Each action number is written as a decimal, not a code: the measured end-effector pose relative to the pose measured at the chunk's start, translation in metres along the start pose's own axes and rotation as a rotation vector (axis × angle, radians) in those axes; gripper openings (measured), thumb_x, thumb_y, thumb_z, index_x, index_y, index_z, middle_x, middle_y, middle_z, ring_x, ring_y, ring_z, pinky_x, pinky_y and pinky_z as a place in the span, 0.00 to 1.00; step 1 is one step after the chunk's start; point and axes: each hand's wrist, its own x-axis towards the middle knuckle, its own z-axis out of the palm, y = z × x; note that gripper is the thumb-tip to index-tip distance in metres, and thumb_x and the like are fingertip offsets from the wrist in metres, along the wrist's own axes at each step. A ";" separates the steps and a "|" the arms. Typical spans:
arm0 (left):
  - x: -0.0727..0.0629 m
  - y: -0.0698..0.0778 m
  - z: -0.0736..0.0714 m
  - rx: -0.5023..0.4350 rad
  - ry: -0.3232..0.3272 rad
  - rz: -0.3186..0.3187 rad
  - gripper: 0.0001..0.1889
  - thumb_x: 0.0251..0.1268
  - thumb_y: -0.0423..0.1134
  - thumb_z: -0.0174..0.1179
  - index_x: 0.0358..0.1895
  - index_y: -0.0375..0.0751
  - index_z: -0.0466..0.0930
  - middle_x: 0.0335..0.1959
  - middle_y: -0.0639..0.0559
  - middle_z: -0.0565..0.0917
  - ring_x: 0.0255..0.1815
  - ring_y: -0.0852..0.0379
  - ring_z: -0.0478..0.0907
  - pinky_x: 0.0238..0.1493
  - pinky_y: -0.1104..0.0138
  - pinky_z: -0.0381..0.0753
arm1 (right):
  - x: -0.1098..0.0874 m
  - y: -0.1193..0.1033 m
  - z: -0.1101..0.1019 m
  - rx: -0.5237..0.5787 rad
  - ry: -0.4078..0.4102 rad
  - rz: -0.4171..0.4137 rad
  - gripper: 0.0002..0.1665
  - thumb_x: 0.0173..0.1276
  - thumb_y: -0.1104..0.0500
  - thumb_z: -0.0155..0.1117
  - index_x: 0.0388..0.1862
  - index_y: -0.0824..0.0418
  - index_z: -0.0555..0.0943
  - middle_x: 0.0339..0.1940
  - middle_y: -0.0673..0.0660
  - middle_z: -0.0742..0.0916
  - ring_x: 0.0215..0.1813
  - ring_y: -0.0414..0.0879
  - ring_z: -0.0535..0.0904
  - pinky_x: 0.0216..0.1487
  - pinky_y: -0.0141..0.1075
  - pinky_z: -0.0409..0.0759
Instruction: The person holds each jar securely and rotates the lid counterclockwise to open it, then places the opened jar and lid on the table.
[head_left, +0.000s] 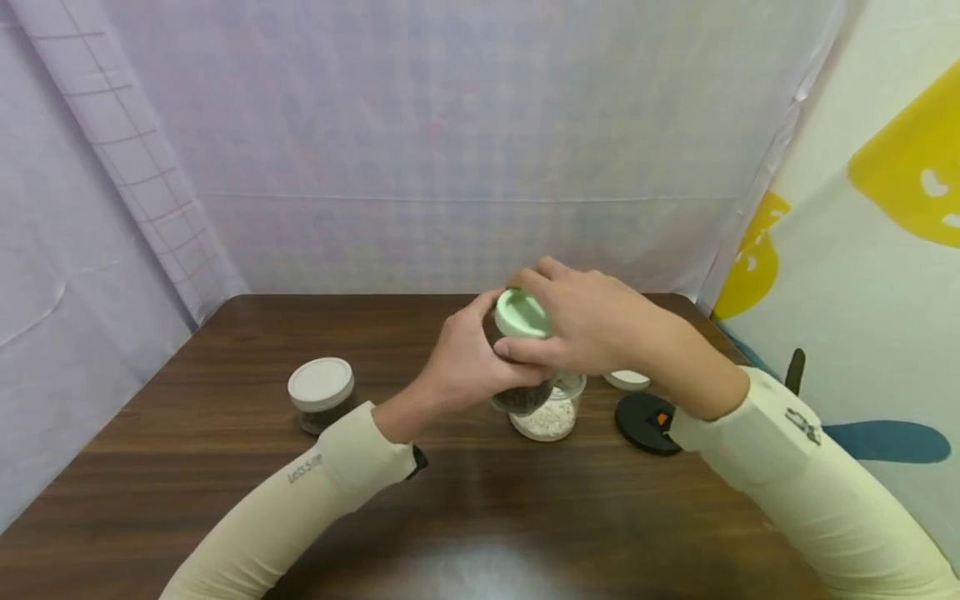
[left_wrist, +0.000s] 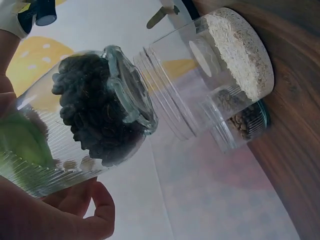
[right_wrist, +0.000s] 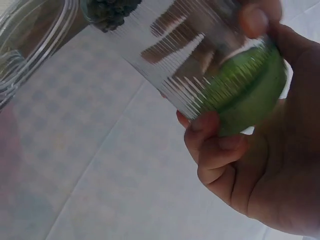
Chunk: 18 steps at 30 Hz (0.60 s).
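A ribbed clear jar with dark beans inside is held up above the table. My left hand grips it around its side. The green lid sits at the jar's top end, and my right hand grips it by the rim with curled fingers. In the right wrist view the lid lies between the fingers and thumb of that hand. Just beyond the held jar stands an uncovered clear jar with pale flakes at the bottom.
A white-lidded jar with dark contents stands at the left of the brown table. To the right lie a white lid and a round black object with an orange mark. A smaller jar of brown contents stands behind the flakes.
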 end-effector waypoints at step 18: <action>-0.002 -0.004 0.007 0.034 -0.033 0.030 0.41 0.50 0.59 0.77 0.68 0.55 0.70 0.54 0.64 0.82 0.50 0.66 0.81 0.49 0.65 0.83 | 0.006 0.004 0.003 0.007 0.038 0.042 0.42 0.69 0.26 0.54 0.70 0.52 0.71 0.58 0.56 0.79 0.36 0.46 0.78 0.33 0.39 0.76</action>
